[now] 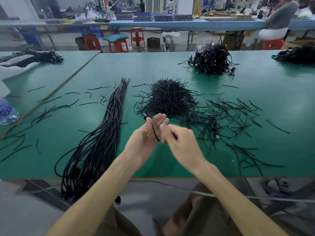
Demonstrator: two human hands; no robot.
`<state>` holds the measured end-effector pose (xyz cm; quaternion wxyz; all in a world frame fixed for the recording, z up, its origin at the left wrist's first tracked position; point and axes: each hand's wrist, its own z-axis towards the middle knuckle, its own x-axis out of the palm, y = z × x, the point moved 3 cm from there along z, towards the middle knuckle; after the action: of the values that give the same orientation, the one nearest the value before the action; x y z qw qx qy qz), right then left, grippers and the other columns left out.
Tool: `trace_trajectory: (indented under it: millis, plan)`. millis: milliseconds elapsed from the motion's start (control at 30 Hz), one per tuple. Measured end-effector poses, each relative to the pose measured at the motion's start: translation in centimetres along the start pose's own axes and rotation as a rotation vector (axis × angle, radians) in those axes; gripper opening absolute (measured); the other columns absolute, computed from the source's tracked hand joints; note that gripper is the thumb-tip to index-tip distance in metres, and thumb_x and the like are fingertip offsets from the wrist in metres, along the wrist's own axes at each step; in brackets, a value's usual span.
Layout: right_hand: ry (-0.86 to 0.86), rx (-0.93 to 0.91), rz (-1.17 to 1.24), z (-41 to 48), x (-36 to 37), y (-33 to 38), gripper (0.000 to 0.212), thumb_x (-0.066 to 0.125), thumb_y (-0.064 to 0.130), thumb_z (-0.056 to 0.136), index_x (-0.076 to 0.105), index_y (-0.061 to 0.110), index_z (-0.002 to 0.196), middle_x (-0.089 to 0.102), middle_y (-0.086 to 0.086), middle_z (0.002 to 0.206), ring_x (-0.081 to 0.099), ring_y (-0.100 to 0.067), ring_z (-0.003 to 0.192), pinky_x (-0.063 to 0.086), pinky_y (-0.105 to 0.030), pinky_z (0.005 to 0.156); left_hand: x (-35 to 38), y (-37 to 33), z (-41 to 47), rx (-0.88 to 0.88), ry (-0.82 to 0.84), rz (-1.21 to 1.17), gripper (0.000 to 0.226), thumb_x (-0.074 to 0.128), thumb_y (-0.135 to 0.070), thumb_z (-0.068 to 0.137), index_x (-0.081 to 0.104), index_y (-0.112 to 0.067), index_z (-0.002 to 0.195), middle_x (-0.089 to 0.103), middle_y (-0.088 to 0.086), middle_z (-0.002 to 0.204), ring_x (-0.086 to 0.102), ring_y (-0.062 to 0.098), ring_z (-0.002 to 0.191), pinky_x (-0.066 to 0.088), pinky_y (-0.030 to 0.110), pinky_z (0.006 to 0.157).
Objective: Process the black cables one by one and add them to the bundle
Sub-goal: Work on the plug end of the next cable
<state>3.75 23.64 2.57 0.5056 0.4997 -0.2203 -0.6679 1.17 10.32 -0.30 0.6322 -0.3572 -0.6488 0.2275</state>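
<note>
My left hand (146, 138) is raised above the green table (255, 82), palm toward me, gripping a black cable (154, 132) whose plug end pokes out past the fingertips. My right hand (179, 143) is close beside it, blurred, pinching a thin black piece at its fingertips. The long bundle of black cables (102, 137) lies to the left, tied near its far end and hanging over the front edge. A coiled black cable with a USB plug (215, 128) lies to the right among ties.
A heap of black ties (170, 97) sits just beyond my hands, with loose ties scattered left and right. Piles of coiled cables (213, 60) lie at the far right. A water bottle (7, 111) stands at the left edge. A seated person works at the back right.
</note>
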Motion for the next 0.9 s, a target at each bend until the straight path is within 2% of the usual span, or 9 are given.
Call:
trace_trajectory:
  millis: [100,167,233,300,433,567,633,767,900]
  plan:
    - [0.066,0.011,0.004,-0.7,1.4,-1.3,0.055,0.048,0.046,0.105,0.048,0.012,0.061,0.039,0.01,0.048,0.034,-0.008,0.046,0.029,-0.023,0.049,-0.2,-1.9,0.0,-0.099,-0.024,-0.399,0.035,0.04,-0.025,0.11,0.069,-0.007,0.1,0.073,0.002,0.091,0.069,0.011,0.071,0.056,0.021,0.064]
    - [0.04,0.045,-0.028,-0.5,0.9,-2.5,0.062,0.047,0.052,0.104,0.033,0.012,0.058,0.028,0.008,0.049,0.026,-0.009,0.049,0.025,-0.03,0.051,-0.3,-3.3,-0.4,-0.091,0.029,-0.409,0.036,0.04,-0.026,0.11,0.059,-0.015,0.083,0.047,-0.008,0.068,0.036,0.005,0.043,0.032,0.019,0.045]
    - [0.003,0.087,-0.021,-0.1,0.1,-3.4,0.063,0.049,0.048,0.104,0.024,0.018,0.056,0.022,0.007,0.05,0.021,-0.009,0.049,0.021,-0.033,0.052,-0.4,-4.4,-1.2,-0.037,0.109,-0.201,0.037,0.04,-0.029,0.11,0.055,-0.017,0.078,0.032,-0.009,0.065,0.02,0.008,0.044,0.019,0.024,0.047]
    - [-0.073,0.169,0.054,0.6,-0.8,-4.4,0.063,0.053,0.037,0.105,0.025,0.019,0.053,0.022,0.003,0.048,0.019,-0.012,0.047,0.019,-0.033,0.052,-0.4,-5.0,-2.1,0.097,0.2,0.253,0.037,0.044,-0.033,0.108,0.058,-0.016,0.079,0.038,-0.007,0.062,0.023,0.009,0.046,0.016,0.022,0.048]
    - [-0.188,0.216,0.145,2.1,-1.8,-4.0,0.063,0.057,0.029,0.103,0.023,0.021,0.05,0.022,0.002,0.048,0.018,-0.015,0.048,0.017,-0.031,0.052,0.8,-3.3,-3.1,0.284,0.34,1.086,0.026,0.05,-0.012,0.107,0.065,0.004,0.092,0.075,0.008,0.078,0.07,0.015,0.056,0.045,0.022,0.05]
    - [-0.21,0.157,0.257,1.9,-1.1,-2.3,0.061,0.055,0.031,0.105,0.032,0.013,0.051,0.028,0.004,0.048,0.023,-0.014,0.049,0.022,-0.03,0.05,1.2,-1.7,-3.1,0.31,0.127,0.976,0.023,0.052,-0.005,0.104,0.071,0.005,0.111,0.078,0.013,0.106,0.075,0.026,0.1,0.058,0.038,0.086]
    - [-0.226,0.143,0.277,1.6,-0.8,-1.7,0.058,0.053,0.03,0.106,0.04,0.016,0.051,0.036,0.007,0.048,0.029,-0.012,0.05,0.025,-0.029,0.051,1.1,-1.4,-2.8,0.31,0.093,0.95,0.026,0.057,-0.012,0.101,0.073,0.003,0.114,0.076,0.009,0.107,0.072,0.027,0.102,0.056,0.034,0.095]
    - [-0.247,0.122,0.252,1.0,-1.1,-1.3,0.055,0.053,0.033,0.106,0.046,0.018,0.053,0.04,0.006,0.05,0.032,-0.012,0.05,0.027,-0.028,0.051,1.5,-1.5,-2.9,0.225,0.17,0.925,0.022,0.058,-0.019,0.101,0.075,-0.008,0.107,0.065,0.003,0.091,0.056,0.011,0.089,0.046,0.02,0.084]
    - [-0.192,0.03,0.104,0.6,-0.7,-0.4,0.048,0.048,0.037,0.107,0.051,0.023,0.061,0.044,0.011,0.05,0.034,-0.006,0.048,0.029,-0.025,0.049,1.3,-1.5,-2.6,0.253,0.033,0.792,0.027,0.053,-0.022,0.106,0.073,-0.008,0.093,0.062,0.001,0.084,0.057,0.013,0.086,0.043,0.027,0.082]
